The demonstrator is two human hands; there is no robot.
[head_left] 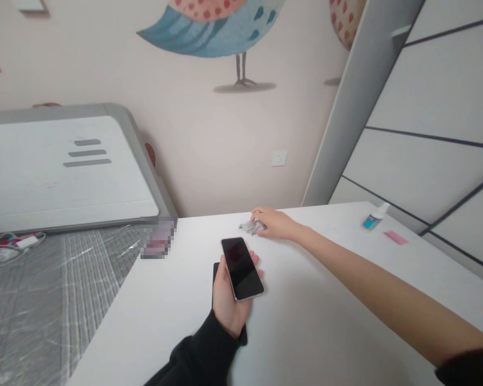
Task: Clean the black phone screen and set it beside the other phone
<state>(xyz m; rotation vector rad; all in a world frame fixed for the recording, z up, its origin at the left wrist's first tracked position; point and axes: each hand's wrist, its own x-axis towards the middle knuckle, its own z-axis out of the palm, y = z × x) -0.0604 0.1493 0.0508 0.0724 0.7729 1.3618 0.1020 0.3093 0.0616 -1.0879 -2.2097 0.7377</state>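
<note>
My left hand (230,305), in a black sleeve, holds a smartphone (242,268) with its dark screen facing up. Beneath that hand lies a flat black object (243,336), mostly hidden, perhaps a phone case. Farther out, near the table's back edge, my right hand (276,222) reaches over a crumpled grey cloth (251,227), its fingers curled round part of it. A ring shows on one finger. The cloth rests on the white table (306,305).
On the right of the table stand a small spray bottle (374,217) with a blue label and a pink strip (396,237). A blurred-out item (159,237) sits at the left corner. Beyond are a bed headboard (64,171), the wall and a wardrobe (434,118).
</note>
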